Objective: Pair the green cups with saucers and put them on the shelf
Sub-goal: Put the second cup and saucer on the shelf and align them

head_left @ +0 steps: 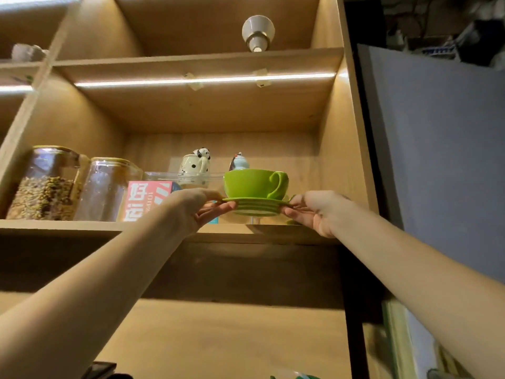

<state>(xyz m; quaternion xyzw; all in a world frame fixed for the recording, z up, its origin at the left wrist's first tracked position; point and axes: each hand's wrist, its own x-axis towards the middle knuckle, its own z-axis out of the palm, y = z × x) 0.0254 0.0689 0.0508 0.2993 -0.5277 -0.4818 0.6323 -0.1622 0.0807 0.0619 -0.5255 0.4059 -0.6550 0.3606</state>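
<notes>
A green cup (pixel 252 183) stands upright on a green saucer (pixel 255 207), its handle turned to the right. Both of my hands hold the saucer level, a little above the front edge of the wooden shelf (pixel 164 227). My left hand (pixel 195 207) pinches the saucer's left rim, thumb on top and fingers under it. My right hand (pixel 314 212) grips the right rim the same way. A sliver of something green (pixel 291 222) lies on the shelf board under my right hand; I cannot tell what it is.
On the same shelf, left of the cup, stand two glass jars (pixel 46 184), a red and white box (pixel 146 199) and a clear tray (pixel 185 177). Behind are a spotted dog-shaped pot (pixel 195 166) and a small blue figurine (pixel 240 161). The cabinet's side wall (pixel 341 160) is close on the right.
</notes>
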